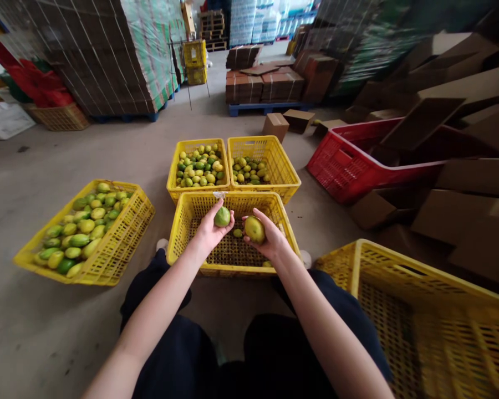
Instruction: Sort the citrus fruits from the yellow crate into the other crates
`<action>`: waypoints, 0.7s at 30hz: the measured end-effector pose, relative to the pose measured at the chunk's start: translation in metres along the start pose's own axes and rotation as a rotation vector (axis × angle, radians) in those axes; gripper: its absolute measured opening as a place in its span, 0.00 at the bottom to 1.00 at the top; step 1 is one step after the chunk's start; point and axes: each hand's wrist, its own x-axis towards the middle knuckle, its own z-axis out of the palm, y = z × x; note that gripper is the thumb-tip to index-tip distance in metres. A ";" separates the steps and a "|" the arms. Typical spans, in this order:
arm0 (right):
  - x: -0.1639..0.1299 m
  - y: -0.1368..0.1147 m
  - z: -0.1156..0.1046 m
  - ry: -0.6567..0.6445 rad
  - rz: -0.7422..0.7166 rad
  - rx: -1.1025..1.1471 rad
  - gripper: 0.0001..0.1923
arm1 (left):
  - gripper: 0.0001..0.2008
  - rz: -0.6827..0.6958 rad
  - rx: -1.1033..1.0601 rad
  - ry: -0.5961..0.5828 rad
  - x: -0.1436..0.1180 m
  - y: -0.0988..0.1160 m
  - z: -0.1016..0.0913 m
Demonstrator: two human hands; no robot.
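Over the near yellow crate (233, 268), my left hand (211, 226) is closed around a green lemon (222, 216). Beside it, my right hand (270, 235) grips a larger yellow-green lemon (255, 229). The two fruits are apart. Below them, a small yellow-green lemon (237, 233) lies on the crate's slatted floor, and another lemon (266, 264) shows in part near the front wall. Behind stand two more yellow crates: the back left crate (174, 191) is full of green and yellow lemons, and the back right crate (289, 180) has a smaller heap at its left.
A tilted yellow crate (125, 249) full of lemons rests on the left. A large yellow crate (399, 266) stands close on my right. Beyond are a red crate (336, 166), loose cardboard boxes (474, 221) and flattened cartons (266, 86) on a blue pallet (270, 108).
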 end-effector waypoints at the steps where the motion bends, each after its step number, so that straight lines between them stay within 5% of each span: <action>1: 0.000 0.000 0.000 -0.004 -0.010 -0.001 0.12 | 0.08 -0.008 0.006 0.013 0.000 0.001 0.000; 4: 0.000 0.000 0.001 -0.037 -0.022 -0.021 0.08 | 0.15 -0.059 0.052 0.016 0.002 0.002 -0.004; 12: -0.002 -0.003 0.001 -0.008 0.093 0.068 0.18 | 0.23 -0.096 0.109 -0.045 0.007 0.003 -0.014; 21: 0.004 0.002 0.002 -0.029 -0.098 0.079 0.07 | 0.06 -0.085 0.265 0.043 -0.001 0.003 -0.006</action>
